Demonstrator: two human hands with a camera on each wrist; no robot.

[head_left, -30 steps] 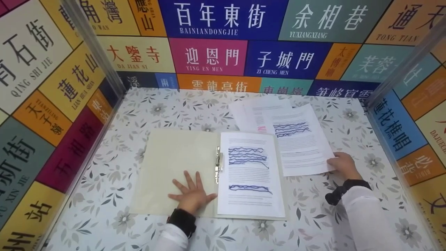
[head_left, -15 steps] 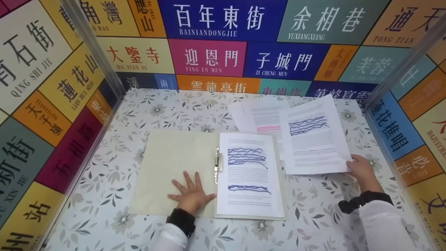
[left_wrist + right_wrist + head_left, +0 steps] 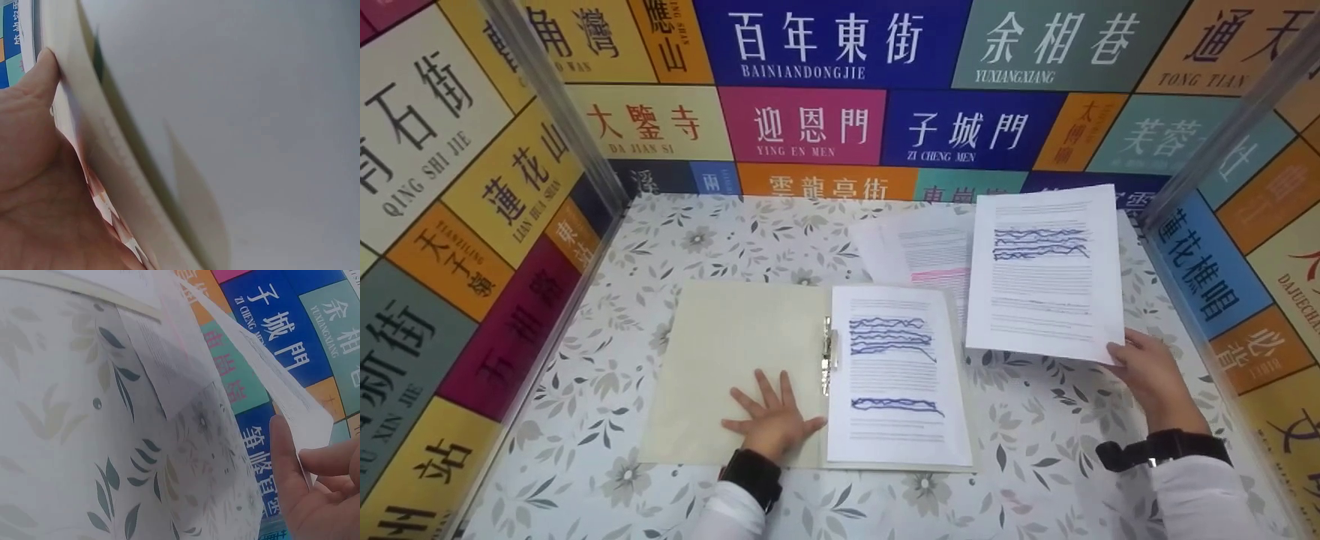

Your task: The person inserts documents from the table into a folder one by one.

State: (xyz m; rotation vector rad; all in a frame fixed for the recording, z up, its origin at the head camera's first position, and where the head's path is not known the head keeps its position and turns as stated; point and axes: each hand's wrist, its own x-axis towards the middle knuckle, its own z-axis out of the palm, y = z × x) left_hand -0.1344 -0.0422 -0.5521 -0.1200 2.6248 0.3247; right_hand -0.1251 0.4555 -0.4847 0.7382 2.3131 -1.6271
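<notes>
An open cream folder [image 3: 735, 337] lies on the table, a metal clip [image 3: 828, 352] along its spine. On its right side rests a white sheet with blue scribbled lines [image 3: 896, 379]. My left hand [image 3: 772, 424] lies flat on the folder's bare left cover, fingers spread. In the right wrist view, my right hand [image 3: 318, 484] pinches a sheet of paper [image 3: 270, 377] at its edge between thumb and fingers. The head view shows this paper raised and tilted, blue scribbles facing up, with the right hand at its lower right corner.
Behind the folder lie further loose sheets [image 3: 934, 240], one with a pink highlighted line, partly covered by the raised paper. A flower-patterned cloth [image 3: 615, 375] covers the table. Panels with coloured street-name signs [image 3: 810, 124] enclose the back and sides.
My right hand has carried the paper right and lifted it off the loose sheets, uncovering the pink line. The paper has turned more upright. My left hand has stayed in place.
</notes>
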